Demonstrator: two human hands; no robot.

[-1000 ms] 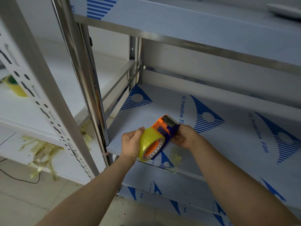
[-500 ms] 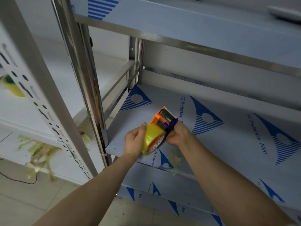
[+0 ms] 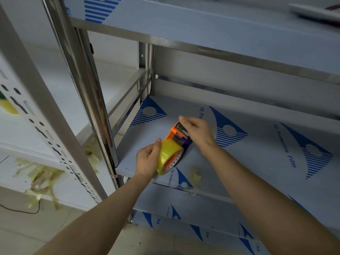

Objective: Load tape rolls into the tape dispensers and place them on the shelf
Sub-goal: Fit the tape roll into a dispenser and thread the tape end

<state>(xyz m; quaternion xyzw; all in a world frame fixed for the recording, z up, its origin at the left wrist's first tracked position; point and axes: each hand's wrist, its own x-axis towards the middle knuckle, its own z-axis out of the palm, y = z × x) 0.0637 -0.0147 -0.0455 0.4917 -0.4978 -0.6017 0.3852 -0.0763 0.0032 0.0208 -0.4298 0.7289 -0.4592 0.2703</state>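
Centre of the frame, and the right hand (image 3: 199,132) has just moved. A second ago it cradled the tape dispenser (image 3: 173,133) from the right side; now it has climbed over the orange nose, fingers curled down at the cutter end. Its grip is closed on that front end, though whether a loose tape tail is pinched in there I cannot tell.

The left hand (image 3: 146,160) hasn't budged: its grip is clamped round the yellow tape roll (image 3: 169,154), which sits on the dispenser's hub. The whole unit has slid a little further in over the film-covered shelf (image 3: 257,159), just inside the front edge; touching it or hovering, I can't say.

That looks like threading. The roll is mounted, the tape is likely being led to the blade, and setting it down comes after.

Tape scraps (image 3: 39,174) litter the lower left.
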